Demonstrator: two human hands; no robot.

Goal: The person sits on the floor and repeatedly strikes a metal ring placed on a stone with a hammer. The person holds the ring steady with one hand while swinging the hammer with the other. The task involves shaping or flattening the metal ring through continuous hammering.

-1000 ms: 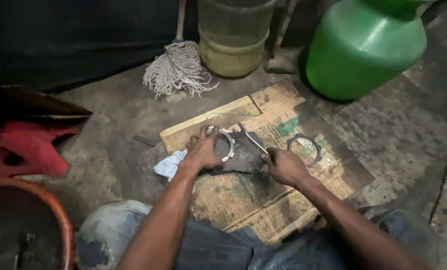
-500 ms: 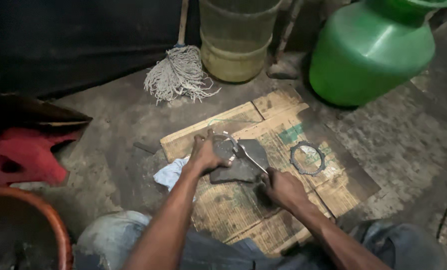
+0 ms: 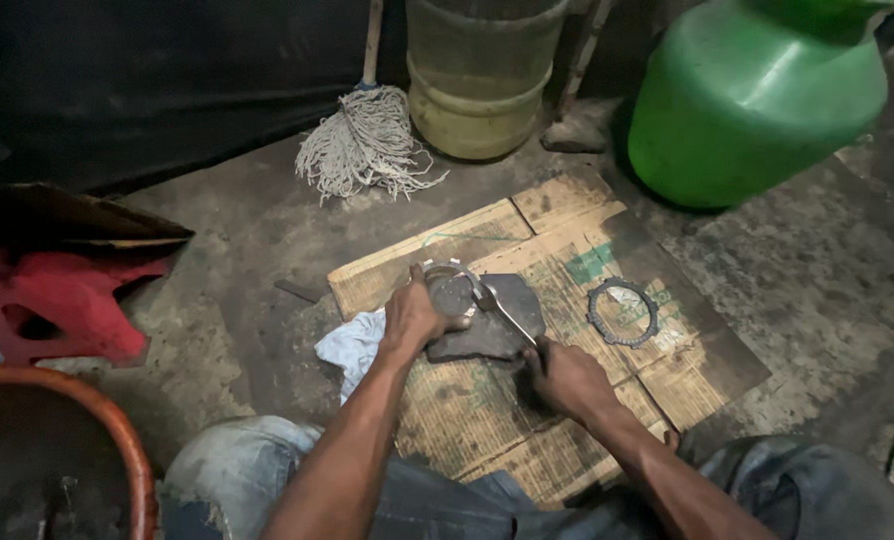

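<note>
My left hand (image 3: 414, 318) grips a round grey metal part (image 3: 454, 294) that rests on a dark flat stone (image 3: 502, 322) on a flattened cardboard sheet (image 3: 577, 250). My right hand (image 3: 565, 378) holds the handle end of a thin metal tool (image 3: 497, 306) whose tip lies against the round part. A dark toothed ring (image 3: 622, 312) lies flat on the cardboard to the right, apart from both hands. A white rag (image 3: 357, 344) sits under my left wrist.
A big green jug (image 3: 757, 95) stands at the back right, a yellowish bucket (image 3: 482, 75) and a mop head (image 3: 365, 140) at the back. A red plastic piece (image 3: 57, 300) and a rust-coloured basin rim (image 3: 117, 440) lie at the left.
My right hand has drawn back toward me along the tool. My left hand has shifted slightly on the round part. The view has tilted down a little.
</note>
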